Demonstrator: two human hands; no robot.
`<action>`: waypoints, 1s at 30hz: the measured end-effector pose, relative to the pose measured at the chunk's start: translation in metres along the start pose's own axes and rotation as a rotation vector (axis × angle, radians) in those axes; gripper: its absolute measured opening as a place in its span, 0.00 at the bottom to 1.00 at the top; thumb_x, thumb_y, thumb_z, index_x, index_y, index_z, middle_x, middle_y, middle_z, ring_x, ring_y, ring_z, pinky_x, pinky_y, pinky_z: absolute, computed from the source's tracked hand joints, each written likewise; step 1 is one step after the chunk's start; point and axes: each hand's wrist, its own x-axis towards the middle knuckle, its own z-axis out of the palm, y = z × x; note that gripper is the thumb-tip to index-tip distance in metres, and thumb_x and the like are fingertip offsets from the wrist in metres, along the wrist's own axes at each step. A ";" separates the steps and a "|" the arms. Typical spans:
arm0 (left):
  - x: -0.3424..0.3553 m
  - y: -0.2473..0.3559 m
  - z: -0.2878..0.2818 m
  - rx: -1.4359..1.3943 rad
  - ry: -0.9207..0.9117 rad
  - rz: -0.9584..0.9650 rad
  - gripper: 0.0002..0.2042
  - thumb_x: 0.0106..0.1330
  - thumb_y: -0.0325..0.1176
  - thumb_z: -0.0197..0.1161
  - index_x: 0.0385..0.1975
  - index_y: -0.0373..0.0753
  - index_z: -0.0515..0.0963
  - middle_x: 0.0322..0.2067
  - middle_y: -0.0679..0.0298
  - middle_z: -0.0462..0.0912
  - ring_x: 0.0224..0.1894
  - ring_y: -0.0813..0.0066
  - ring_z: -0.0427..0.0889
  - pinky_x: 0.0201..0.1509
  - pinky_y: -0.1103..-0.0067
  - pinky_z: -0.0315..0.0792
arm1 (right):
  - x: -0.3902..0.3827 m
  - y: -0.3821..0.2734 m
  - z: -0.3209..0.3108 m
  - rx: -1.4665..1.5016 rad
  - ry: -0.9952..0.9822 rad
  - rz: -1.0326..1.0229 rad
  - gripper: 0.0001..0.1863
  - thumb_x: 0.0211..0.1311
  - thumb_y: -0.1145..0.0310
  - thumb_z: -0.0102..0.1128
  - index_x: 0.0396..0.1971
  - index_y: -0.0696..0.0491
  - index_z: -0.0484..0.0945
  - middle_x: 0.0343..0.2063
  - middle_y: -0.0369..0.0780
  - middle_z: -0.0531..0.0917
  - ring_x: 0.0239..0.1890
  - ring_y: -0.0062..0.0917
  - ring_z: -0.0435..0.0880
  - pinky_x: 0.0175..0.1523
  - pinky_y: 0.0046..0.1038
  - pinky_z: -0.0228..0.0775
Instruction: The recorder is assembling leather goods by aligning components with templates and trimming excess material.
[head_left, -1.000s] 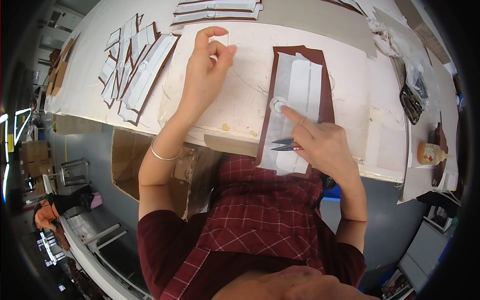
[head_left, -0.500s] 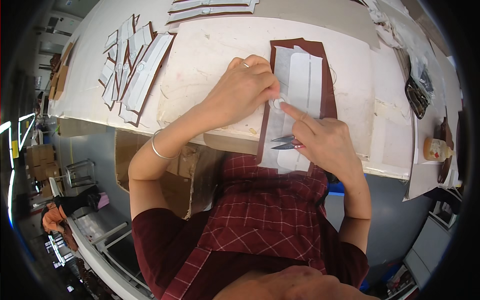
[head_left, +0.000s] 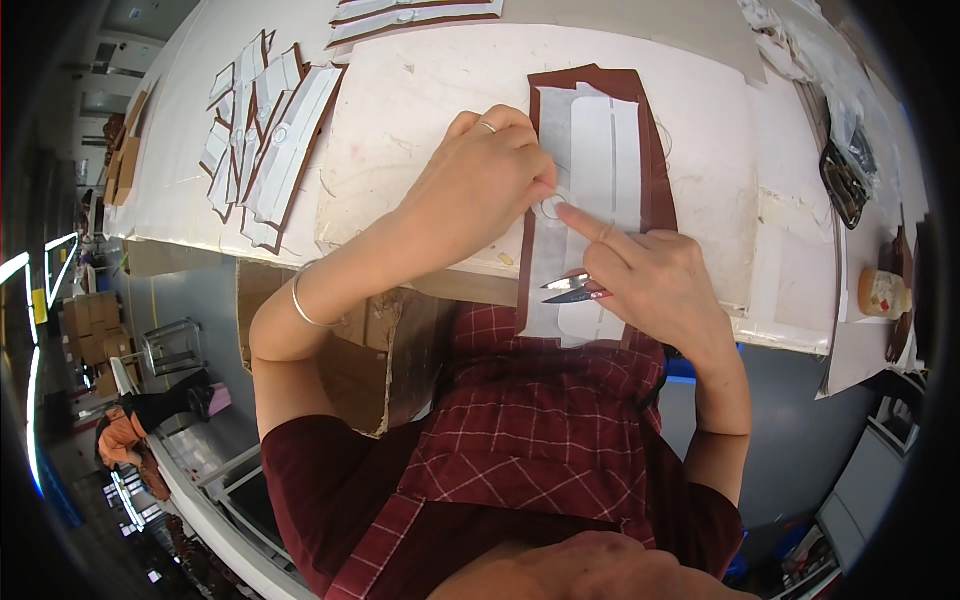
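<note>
Currently our left hand (head_left: 480, 185) pinches a small white disc (head_left: 551, 207) on the white strip (head_left: 600, 160); right hand (head_left: 655, 285) grip closed around thread snips (head_left: 572, 289), forefinger touching the disc.

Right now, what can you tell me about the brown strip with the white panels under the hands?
The brown strip is a long, flat, dark brown piece, like leather or card, lying lengthwise across the white table, its near end overhanging the edge. White, paper-like panels cover most of it, leaving a brown border. The left hand and the right hand, which holds small snips, meet at a small round piece on it.
</note>
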 end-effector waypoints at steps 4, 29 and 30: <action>0.003 -0.013 0.006 -0.150 -0.043 -0.034 0.05 0.60 0.28 0.67 0.32 0.37 0.79 0.31 0.64 0.79 0.48 0.60 0.75 0.50 0.68 0.69 | 0.000 0.000 0.000 0.023 0.003 0.000 0.11 0.49 0.72 0.66 0.21 0.53 0.69 0.51 0.37 0.85 0.17 0.19 0.77 0.25 0.23 0.72; 0.001 -0.013 0.008 -0.808 0.149 -0.403 0.05 0.64 0.30 0.65 0.35 0.38 0.76 0.31 0.63 0.75 0.37 0.68 0.70 0.47 0.76 0.68 | 0.000 0.000 0.000 0.038 0.009 0.010 0.11 0.48 0.73 0.65 0.20 0.52 0.69 0.50 0.37 0.85 0.18 0.18 0.78 0.26 0.22 0.73; 0.000 -0.013 0.010 -0.537 0.086 -0.216 0.05 0.66 0.31 0.63 0.35 0.39 0.76 0.31 0.65 0.75 0.37 0.71 0.70 0.47 0.78 0.68 | 0.000 0.001 0.000 0.037 0.009 0.010 0.11 0.48 0.73 0.65 0.20 0.52 0.69 0.50 0.37 0.85 0.18 0.18 0.78 0.26 0.22 0.73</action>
